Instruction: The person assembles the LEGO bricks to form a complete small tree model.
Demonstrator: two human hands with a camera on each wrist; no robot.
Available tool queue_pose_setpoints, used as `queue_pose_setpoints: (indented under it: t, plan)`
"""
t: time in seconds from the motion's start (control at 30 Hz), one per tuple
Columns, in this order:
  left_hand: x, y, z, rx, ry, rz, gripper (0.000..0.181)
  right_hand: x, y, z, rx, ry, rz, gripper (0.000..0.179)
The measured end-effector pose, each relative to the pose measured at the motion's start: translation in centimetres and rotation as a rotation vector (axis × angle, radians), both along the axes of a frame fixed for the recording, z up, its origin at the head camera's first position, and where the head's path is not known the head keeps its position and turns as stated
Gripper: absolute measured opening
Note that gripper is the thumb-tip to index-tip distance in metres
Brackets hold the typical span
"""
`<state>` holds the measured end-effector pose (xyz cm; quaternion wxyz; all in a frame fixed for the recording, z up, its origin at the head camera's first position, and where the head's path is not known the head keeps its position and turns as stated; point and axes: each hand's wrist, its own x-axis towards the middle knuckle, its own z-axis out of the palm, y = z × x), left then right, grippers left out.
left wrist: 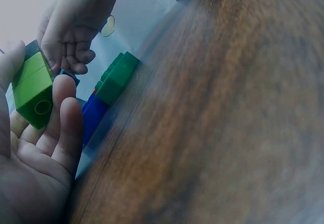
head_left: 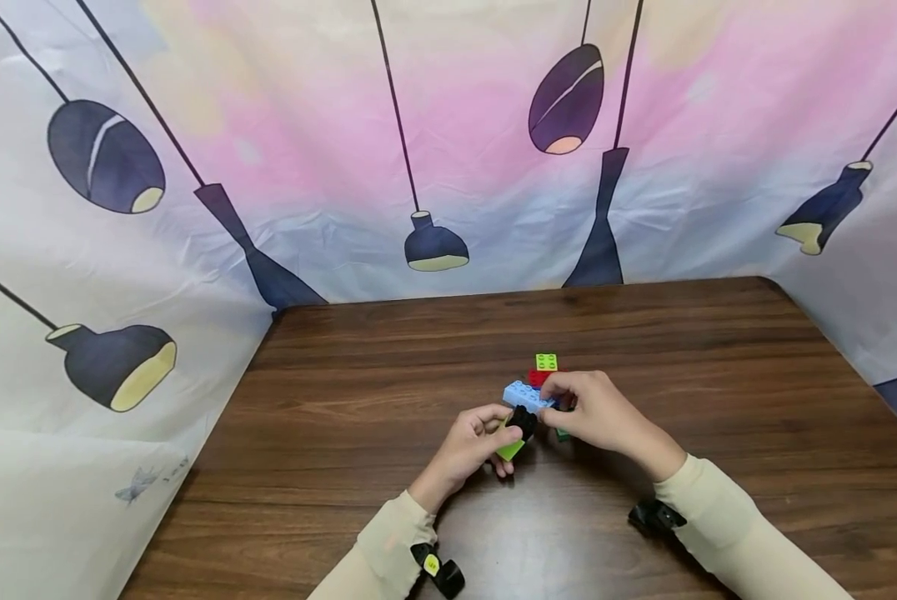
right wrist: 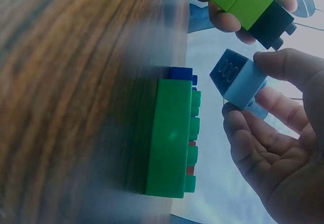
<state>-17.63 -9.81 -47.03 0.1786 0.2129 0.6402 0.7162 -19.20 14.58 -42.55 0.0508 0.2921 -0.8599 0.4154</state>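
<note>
My left hand (head_left: 473, 440) grips a small stack of toy building bricks: lime-green bricks (right wrist: 240, 3) with a black brick (right wrist: 269, 24) on the end. Black studs point towards the right hand. Held between the right thumb and fingers is a light blue brick (head_left: 522, 394), tilted, its hollow underside showing in the right wrist view. That right hand (head_left: 594, 410) is close to the black brick, with a gap between the two bricks in the right wrist view. Below it a long green brick (right wrist: 169, 140) lies on the table, partly hidden by the hand in the head view.
A dark blue brick (left wrist: 94, 116) lies beside the green one. Farther back are a red brick (head_left: 538, 377) and a lime-green four-stud brick (head_left: 546, 362). The brown wooden table (head_left: 358, 367) meets a hanging cloth (head_left: 343, 242) printed with lamps at its far edge.
</note>
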Motion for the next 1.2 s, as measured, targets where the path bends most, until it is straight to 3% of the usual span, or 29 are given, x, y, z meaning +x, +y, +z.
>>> queue_pose_setpoints:
  t: [0.17,0.37,0.6,1.2]
  plan:
    - [0.11,-0.07,0.13,-0.015,-0.003,0.002,0.038,-0.07,0.0,0.03,-0.028,-0.035,-0.003,0.009]
    - [0.17,-0.17,-0.03,-0.086,0.003,0.049,0.037,-0.01,-0.29,-0.19,-0.105,-0.068,-0.036,0.013]
    - [-0.03,-0.04,0.11,-0.085,0.029,0.045,0.032,-0.05,-0.35,0.01,-0.192,-0.126,-0.052,0.013]
    - [-0.08,0.04,-0.03,-0.114,0.047,0.051,0.033,0.6,-0.87,0.43,-0.321,-0.226,0.053,0.006]
